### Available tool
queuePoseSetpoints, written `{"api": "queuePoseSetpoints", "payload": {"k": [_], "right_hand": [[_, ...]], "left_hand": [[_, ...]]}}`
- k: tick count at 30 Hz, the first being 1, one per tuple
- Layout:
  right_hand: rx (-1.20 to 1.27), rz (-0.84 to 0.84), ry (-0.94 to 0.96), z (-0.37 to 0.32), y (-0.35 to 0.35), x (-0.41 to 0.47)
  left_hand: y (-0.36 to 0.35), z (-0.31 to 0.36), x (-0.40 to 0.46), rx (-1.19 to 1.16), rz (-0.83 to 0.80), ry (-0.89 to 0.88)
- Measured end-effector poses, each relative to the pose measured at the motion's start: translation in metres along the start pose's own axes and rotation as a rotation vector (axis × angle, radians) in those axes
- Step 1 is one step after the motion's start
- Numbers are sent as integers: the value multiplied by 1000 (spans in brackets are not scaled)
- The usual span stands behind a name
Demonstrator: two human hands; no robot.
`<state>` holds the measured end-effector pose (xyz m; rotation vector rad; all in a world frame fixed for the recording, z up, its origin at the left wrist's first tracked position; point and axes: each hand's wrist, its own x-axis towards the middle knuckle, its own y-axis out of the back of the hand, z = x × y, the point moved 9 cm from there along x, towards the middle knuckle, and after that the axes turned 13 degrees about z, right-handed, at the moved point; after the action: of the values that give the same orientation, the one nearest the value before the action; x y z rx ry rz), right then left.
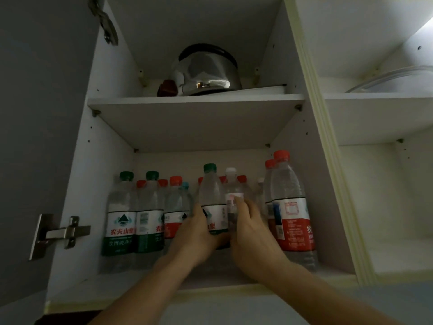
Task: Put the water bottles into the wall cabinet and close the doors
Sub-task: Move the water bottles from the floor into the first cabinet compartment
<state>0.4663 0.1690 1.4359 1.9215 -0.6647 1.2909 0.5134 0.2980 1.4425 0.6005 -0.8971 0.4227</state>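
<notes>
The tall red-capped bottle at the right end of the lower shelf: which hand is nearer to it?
Right. The right hand holds the white-capped bottle just left of the tall red-capped bottle; the left hand grips the green-capped bottle, farther left.

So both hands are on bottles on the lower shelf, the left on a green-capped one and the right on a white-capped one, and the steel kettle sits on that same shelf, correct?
Not quite. The head view shows the steel kettle on the upper shelf, not the lower one. The rest holds: left hand on the green-capped bottle, right hand on the white-capped bottle, both on the lower shelf.
</notes>
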Motion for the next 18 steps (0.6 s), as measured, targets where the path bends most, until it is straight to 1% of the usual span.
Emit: {"api": "queuePoseSetpoints", "payload": {"k": [3, 7, 10, 12, 14, 16, 18], "right_hand": [[15, -54, -64, 6, -14, 12], [36, -100, -165, 19, -33, 23], [122, -123, -345, 34, -48, 28], [164, -173, -437, 41, -61, 30], [174, -190, -469, 44, -67, 32], [147, -161, -460, 46, -66, 35], [116, -167, -479, 49, -64, 35]], "left_hand": [[18, -2, -3, 81, 107, -101], [24, 5, -2, 280, 163, -245], [24, -1, 3, 337, 147, -250], [24, -7, 5, 366, 135, -256], [21, -9, 6, 367, 123, -252], [18, -8, 6, 342, 118, -255], [16, -9, 6, 301, 94, -236]]}}
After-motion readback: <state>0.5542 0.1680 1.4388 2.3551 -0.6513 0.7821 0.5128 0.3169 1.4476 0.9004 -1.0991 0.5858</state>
